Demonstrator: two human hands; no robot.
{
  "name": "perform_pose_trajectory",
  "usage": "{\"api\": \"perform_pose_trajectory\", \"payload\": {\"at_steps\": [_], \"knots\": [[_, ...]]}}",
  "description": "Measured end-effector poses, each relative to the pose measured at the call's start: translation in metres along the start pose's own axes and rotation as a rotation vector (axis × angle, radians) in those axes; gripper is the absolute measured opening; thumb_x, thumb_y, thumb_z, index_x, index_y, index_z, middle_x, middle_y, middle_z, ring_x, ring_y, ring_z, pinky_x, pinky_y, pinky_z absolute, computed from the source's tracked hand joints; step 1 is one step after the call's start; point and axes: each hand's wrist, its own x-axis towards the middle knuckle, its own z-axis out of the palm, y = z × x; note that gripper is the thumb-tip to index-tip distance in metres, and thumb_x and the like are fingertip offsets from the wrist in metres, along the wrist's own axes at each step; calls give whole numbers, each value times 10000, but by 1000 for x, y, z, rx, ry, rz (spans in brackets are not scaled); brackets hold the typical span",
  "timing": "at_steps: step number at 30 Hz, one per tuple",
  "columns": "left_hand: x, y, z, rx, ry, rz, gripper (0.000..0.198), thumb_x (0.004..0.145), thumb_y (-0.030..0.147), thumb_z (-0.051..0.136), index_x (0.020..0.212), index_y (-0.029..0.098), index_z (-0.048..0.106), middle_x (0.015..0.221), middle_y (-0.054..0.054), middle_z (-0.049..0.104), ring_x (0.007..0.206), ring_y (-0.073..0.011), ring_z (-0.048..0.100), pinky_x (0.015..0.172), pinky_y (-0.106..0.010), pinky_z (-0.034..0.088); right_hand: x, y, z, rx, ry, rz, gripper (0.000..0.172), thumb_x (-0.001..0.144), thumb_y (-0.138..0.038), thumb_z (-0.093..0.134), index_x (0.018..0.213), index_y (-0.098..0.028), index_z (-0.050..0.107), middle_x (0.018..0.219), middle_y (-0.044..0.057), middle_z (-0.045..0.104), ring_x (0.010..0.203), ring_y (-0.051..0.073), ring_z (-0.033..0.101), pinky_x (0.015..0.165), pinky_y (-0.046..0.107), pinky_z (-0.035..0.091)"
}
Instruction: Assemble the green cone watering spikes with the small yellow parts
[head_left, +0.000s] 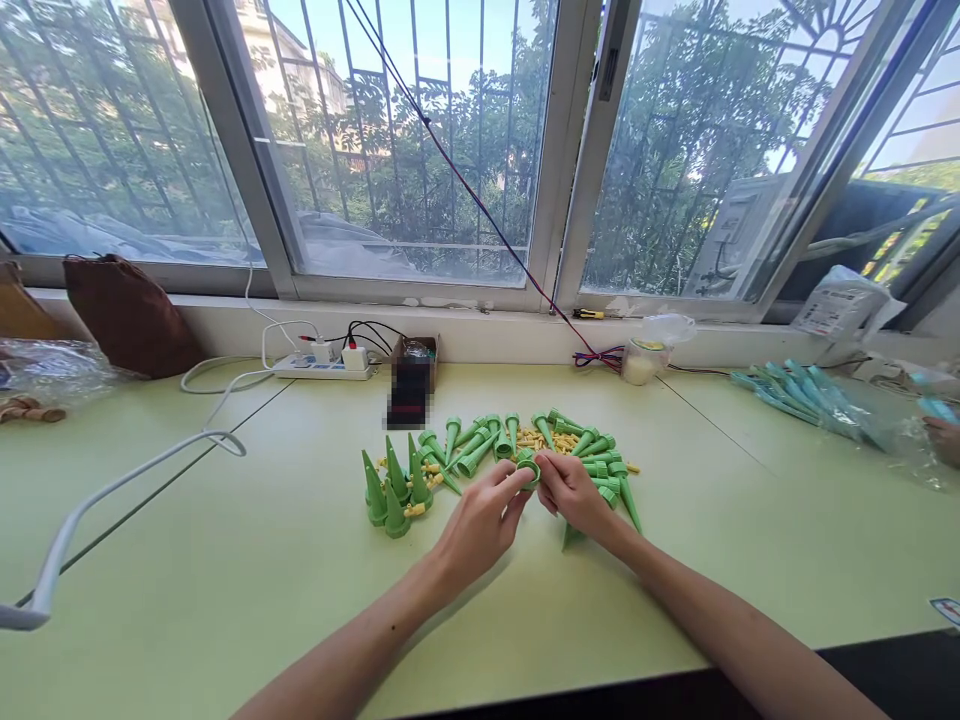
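Observation:
My left hand (480,522) is closed around a green plastic watering spike (528,470), its ringed open end turned up towards me. Close against that spike, my right hand (574,490) has its fingers pinched together; whatever is between them is hidden. Several green spikes with yellow valves (394,495) stand point up in a group left of my hands. Beyond my fingers, more loose green spikes (480,450) lie in an arc around a pile of small yellow valves (534,438). Others lie partly behind my right hand.
A power strip (322,368) with white cables and a small box (424,365) are by the window sill. A jar (645,362) stands back right. Bagged blue items (817,400) and part of another person's hand (943,438) appear far right. A white tube (112,500) arches at left.

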Motion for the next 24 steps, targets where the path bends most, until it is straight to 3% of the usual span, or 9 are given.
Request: {"api": "perform_pose_trajectory", "payload": {"at_steps": [16,24], "knots": [[3,3,-1,-78,7,-59,191,964,175,448,1090,228,582,929,-27,557,697,-109,556,522,-183,463,1,0,1,-55,16,9,486,1003,-564,389,650,-232,352,437,-68,385,398,103,339,435,260,280],[2,2,1,-119,47,-109,158,958,151,459,1064,228,548,975,-25,546,737,-109,560,598,-203,509,0,-4,2,-54,6,-11,480,1005,-556,390,653,-231,362,451,-66,389,407,105,362,437,256,295]]}}
